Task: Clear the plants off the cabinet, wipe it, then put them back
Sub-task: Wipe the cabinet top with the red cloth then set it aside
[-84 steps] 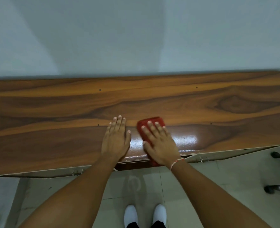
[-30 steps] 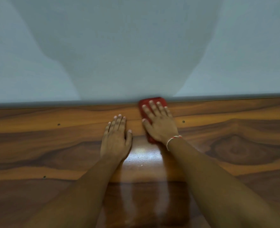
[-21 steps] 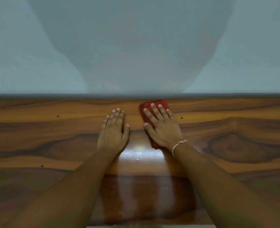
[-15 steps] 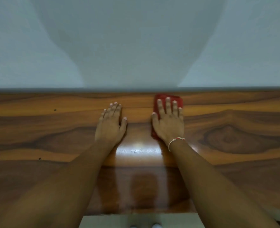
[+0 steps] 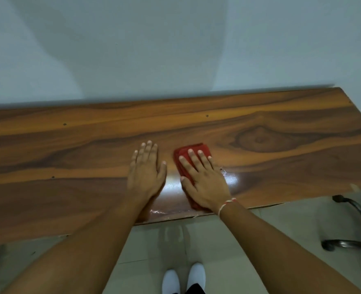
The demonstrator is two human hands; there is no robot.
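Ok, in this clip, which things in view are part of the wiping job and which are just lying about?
Part of the job:
cabinet, no plants on it
red cloth, flat under the right hand
left hand, flat on the top beside the cloth

Just around:
metal legs on the floor at right
white shoes
wall

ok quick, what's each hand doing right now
Left hand: open, flat on the cabinet top, holding nothing.
Right hand: open, palm down, pressing the red cloth onto the cabinet top, not gripping it.
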